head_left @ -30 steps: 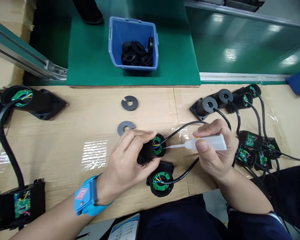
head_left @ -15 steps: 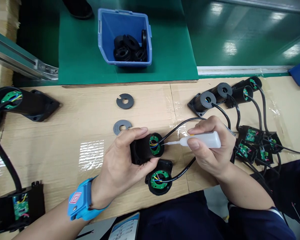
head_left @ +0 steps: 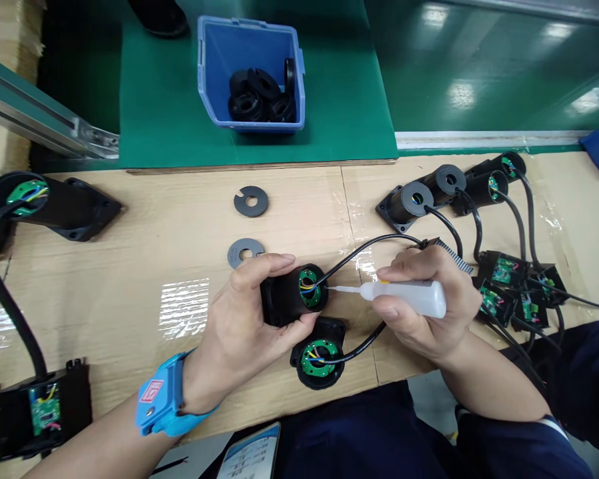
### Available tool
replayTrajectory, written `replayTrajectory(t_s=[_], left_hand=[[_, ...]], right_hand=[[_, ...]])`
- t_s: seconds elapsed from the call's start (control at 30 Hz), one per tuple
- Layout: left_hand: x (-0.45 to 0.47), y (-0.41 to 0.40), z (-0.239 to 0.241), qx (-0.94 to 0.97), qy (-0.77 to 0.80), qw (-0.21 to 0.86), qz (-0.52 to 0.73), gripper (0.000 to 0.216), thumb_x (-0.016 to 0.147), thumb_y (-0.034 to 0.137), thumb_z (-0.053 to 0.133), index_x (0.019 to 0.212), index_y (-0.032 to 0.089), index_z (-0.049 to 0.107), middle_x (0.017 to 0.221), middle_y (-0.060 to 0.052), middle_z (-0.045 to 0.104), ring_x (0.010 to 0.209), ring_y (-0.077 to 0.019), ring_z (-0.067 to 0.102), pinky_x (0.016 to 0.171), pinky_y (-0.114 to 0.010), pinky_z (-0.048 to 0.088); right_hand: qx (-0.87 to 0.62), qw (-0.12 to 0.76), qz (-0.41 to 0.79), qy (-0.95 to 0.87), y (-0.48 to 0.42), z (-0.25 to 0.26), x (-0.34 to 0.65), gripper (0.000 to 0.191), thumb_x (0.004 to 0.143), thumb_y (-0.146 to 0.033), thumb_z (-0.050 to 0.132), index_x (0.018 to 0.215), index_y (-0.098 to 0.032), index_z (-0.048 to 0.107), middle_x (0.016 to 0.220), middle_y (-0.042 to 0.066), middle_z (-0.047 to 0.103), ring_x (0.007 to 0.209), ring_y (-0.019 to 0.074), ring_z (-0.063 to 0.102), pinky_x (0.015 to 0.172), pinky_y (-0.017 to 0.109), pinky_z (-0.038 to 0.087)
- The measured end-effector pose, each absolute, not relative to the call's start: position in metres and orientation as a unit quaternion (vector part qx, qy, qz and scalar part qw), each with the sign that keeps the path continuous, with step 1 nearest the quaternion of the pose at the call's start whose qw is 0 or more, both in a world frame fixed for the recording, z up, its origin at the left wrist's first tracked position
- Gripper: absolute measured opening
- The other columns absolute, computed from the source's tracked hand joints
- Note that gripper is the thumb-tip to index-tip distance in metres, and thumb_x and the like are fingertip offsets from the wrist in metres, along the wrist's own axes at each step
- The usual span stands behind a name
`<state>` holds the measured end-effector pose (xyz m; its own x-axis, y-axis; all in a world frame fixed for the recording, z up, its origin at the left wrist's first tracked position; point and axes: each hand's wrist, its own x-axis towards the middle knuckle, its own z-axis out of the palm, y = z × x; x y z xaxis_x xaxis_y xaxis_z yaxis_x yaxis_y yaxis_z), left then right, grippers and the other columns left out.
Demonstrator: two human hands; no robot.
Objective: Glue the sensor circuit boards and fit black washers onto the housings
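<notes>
My left hand [head_left: 252, 326], with a blue wrist strap [head_left: 162, 399], is wrapped round a black cylindrical housing [head_left: 284, 296]. A green circuit board [head_left: 309, 290] with thin coloured wires sits in its open end, which faces right. My right hand [head_left: 432, 303] grips a white squeeze bottle [head_left: 409, 296] lying nearly level. The bottle's thin nozzle tip [head_left: 337, 288] is at the right rim of the housing; whether it touches I cannot tell. A black cable [head_left: 369, 245] runs from the board toward my right hand. Just below stands a second housing [head_left: 319, 362] with its board facing up.
Two slotted grey discs [head_left: 251, 201] lie beyond my left hand. A blue bin [head_left: 252, 123] with black rings stands at the back. Several cabled housings [head_left: 414, 203] and small boards in black cases [head_left: 504, 273] are at right. Another housing [head_left: 74, 206] lies at left.
My right hand and the bottle have shifted slightly right, and the bottle now tilts down a little more at its base. My left hand keeps its hold on the housing.
</notes>
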<state>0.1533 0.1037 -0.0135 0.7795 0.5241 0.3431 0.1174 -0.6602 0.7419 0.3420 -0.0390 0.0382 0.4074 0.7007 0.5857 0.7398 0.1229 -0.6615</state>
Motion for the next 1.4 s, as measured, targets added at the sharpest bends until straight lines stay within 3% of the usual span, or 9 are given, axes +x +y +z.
replayTrajectory(t_s=[0.2,0.6,0.83,1.0,1.13,1.27,1.4], left_hand=[[0.153,0.104,-0.013,0.869,0.181,0.366,0.279,0.076,0.073,0.025,0.087,0.137,0.028,0.045,0.117,-0.006,0.07,0.108,-0.028,0.074,0.092,-0.047,0.063],[0.157,0.103,-0.002,0.854,0.208,0.412,0.24,0.075,0.074,0.027,0.086,0.136,0.029,0.043,0.112,-0.005,0.071,0.103,-0.0263,0.075,0.09,-0.046,0.062],[0.16,0.104,-0.001,0.847,0.211,0.429,0.232,0.076,0.072,0.03,0.086,0.134,0.029,0.043,0.104,-0.001,0.073,0.097,-0.0249,0.076,0.082,-0.042,0.062],[0.159,0.106,-0.006,0.849,0.173,0.433,0.247,0.081,0.072,0.023,0.088,0.139,0.028,0.042,0.114,-0.005,0.074,0.106,-0.0254,0.075,0.093,-0.044,0.061],[0.16,0.11,-0.007,0.861,0.109,0.412,0.279,0.072,0.078,0.015,0.083,0.139,0.027,0.046,0.122,-0.008,0.073,0.121,-0.0267,0.069,0.104,-0.049,0.058],[0.163,0.113,-0.007,0.879,0.074,0.361,0.302,0.069,0.077,0.012,0.084,0.135,0.025,0.049,0.122,-0.009,0.074,0.125,-0.0279,0.065,0.108,-0.052,0.055],[0.163,0.11,-0.013,0.846,0.08,0.45,0.276,0.075,0.08,0.012,0.082,0.142,0.024,0.041,0.132,-0.013,0.068,0.132,-0.0304,0.062,0.113,-0.055,0.053]], right_hand=[[-0.658,0.516,0.013,-0.549,-0.041,0.041,0.341,0.023,0.095,-0.046,0.07,0.093,-0.025,0.063,0.067,-0.001,0.067,0.051,0.0155,0.061,0.044,0.032,0.049],[-0.66,0.53,-0.035,-0.532,-0.038,0.028,0.342,0.024,0.092,-0.046,0.074,0.095,-0.025,0.063,0.075,-0.001,0.07,0.058,0.0155,0.065,0.054,0.032,0.053],[-0.632,0.535,-0.048,-0.558,-0.038,0.027,0.343,0.025,0.094,-0.046,0.072,0.105,-0.025,0.065,0.073,-0.001,0.07,0.051,0.0137,0.06,0.047,0.031,0.05],[-0.625,0.615,0.002,-0.48,-0.041,0.023,0.346,0.023,0.091,-0.046,0.075,0.097,-0.025,0.07,0.069,0.0,0.066,0.055,0.0165,0.06,0.044,0.032,0.046],[-0.608,0.699,0.058,-0.372,-0.037,0.019,0.349,0.027,0.092,-0.051,0.071,0.086,-0.026,0.069,0.068,0.0,0.063,0.052,0.0156,0.056,0.042,0.032,0.04],[-0.607,0.713,0.107,-0.333,-0.033,0.018,0.345,0.028,0.093,-0.053,0.07,0.084,-0.026,0.068,0.069,0.0,0.062,0.053,0.0143,0.055,0.045,0.031,0.042],[-0.612,0.688,0.121,-0.37,-0.033,0.018,0.335,0.022,0.094,-0.048,0.07,0.091,-0.026,0.069,0.072,0.0,0.063,0.058,0.0142,0.058,0.046,0.03,0.044]])
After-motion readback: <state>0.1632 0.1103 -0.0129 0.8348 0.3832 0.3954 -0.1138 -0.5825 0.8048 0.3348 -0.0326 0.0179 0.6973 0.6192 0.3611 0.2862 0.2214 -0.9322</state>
